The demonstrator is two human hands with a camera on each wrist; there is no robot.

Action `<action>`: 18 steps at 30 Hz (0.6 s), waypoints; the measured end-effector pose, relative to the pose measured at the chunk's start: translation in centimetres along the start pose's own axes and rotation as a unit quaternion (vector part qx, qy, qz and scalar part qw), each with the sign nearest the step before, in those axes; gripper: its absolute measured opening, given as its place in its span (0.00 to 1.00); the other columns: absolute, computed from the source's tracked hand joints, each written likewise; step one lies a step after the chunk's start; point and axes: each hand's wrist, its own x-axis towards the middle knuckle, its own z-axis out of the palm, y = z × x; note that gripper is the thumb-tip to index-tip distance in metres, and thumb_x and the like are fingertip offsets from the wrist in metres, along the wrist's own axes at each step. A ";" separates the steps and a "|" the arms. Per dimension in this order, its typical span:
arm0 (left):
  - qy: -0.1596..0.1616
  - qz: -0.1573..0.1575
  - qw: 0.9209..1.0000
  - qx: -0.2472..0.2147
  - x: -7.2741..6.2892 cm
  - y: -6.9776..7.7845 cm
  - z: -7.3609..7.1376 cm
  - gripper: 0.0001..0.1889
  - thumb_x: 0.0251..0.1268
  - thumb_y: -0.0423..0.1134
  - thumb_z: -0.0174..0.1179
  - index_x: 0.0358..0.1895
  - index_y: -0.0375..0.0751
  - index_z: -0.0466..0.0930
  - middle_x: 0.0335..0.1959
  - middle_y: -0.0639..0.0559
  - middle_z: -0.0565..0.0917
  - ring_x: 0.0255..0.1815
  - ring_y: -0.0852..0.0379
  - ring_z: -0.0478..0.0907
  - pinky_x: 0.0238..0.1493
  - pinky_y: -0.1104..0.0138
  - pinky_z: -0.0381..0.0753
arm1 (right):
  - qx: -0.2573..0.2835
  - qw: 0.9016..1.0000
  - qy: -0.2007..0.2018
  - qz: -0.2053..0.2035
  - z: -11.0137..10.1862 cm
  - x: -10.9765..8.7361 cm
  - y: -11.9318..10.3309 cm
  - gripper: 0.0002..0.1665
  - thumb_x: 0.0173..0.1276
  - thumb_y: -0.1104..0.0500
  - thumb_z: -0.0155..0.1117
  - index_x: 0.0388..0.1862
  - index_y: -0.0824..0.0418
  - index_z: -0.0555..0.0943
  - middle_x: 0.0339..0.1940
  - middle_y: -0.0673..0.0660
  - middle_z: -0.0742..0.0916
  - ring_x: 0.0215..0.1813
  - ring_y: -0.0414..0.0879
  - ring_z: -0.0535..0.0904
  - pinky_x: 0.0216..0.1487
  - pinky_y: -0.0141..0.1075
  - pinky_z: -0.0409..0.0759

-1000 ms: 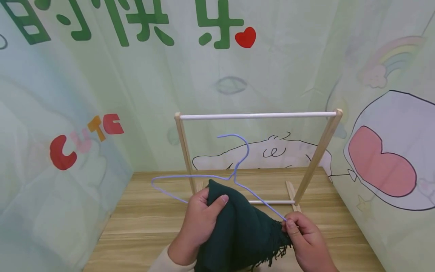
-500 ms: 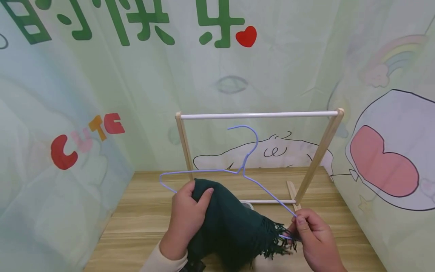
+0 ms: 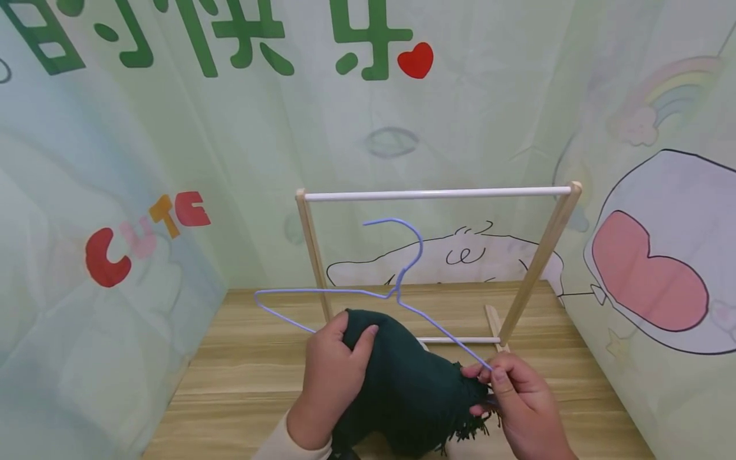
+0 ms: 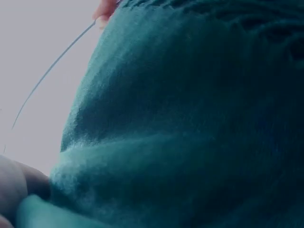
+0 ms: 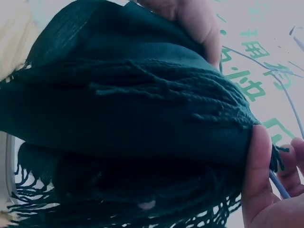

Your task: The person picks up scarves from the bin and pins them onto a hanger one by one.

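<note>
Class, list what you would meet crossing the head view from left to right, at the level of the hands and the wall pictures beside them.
CUTE lettering, left grip, dark green cloth, right grip, pink heart.

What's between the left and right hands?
In the head view, dark green cloth spans from left hand to right hand, with one hanger arm showing above it.

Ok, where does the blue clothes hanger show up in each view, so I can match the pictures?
Head: the blue clothes hanger is at centre, one end pinched in the right hand.
Left wrist: the hanger is a thin curved line at upper left.
Right wrist: the hanger shows as thin strands at right, partly out of frame.
Shared landmark: the dark green fringed scarf, visible in all three.
</note>
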 end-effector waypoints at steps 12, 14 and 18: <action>-0.007 0.017 1.000 0.021 -0.4 -0.6 0.8 0.17 0.66 0.38 0.73 0.25 0.46 0.73 0.19 0.58 0.72 0.25 0.61 0.77 0.29 0.66 0.78 | -0.088 0.995 0.050 -0.006 0.2 0.3 0.4 0.16 0.88 0.62 0.43 0.45 0.71 0.76 0.38 0.57 0.85 0.44 0.45 0.93 0.28 0.44 0.88; 0.007 0.032 0.998 0.056 -0.2 -0.8 0.5 0.15 0.67 0.39 0.73 0.26 0.44 0.75 0.20 0.55 0.73 0.26 0.58 0.77 0.29 0.64 0.78 | -0.085 0.995 0.049 0.004 0.0 0.4 0.4 0.16 0.88 0.61 0.43 0.46 0.71 0.75 0.39 0.57 0.86 0.44 0.45 0.92 0.28 0.44 0.88; 0.031 0.061 0.991 0.113 0.2 -1.3 -0.1 0.09 0.67 0.38 0.71 0.32 0.39 0.82 0.25 0.49 0.81 0.30 0.52 0.79 0.32 0.57 0.79 | -0.079 0.996 0.041 0.004 -0.7 0.5 0.3 0.16 0.88 0.61 0.44 0.45 0.71 0.75 0.44 0.54 0.89 0.49 0.41 0.91 0.29 0.45 0.89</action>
